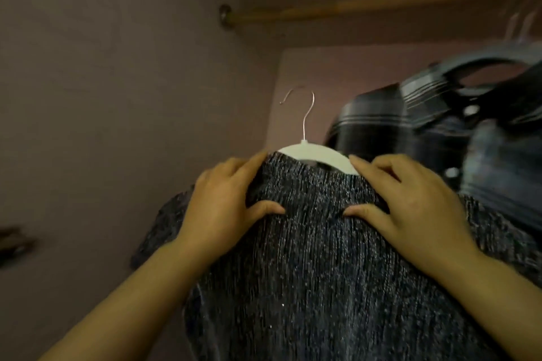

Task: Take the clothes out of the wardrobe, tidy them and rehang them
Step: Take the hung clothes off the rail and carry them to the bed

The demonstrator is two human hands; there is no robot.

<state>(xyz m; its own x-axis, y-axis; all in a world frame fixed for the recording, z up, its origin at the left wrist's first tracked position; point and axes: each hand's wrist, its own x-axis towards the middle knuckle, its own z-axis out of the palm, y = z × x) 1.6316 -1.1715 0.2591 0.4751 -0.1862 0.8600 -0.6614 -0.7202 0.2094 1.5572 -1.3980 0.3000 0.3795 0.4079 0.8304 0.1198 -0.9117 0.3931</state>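
A dark grey ribbed knit top (311, 258) sits on a white hanger (319, 155) with a thin metal hook (305, 114), held up inside the wardrobe below the wooden rail (366, 6). My left hand (225, 208) grips the top's left shoulder, thumb in front and fingers over the hanger's end. My right hand (410, 205) grips the right shoulder the same way. The hook is free in the air, well under the rail.
A dark plaid shirt (434, 126) hangs blurred on a dark hanger to the right, close beside the knit top. The wardrobe's side wall (117, 97) stands at the left and its back panel (337, 73) behind. A dark fitting (14, 243) shows at the left edge.
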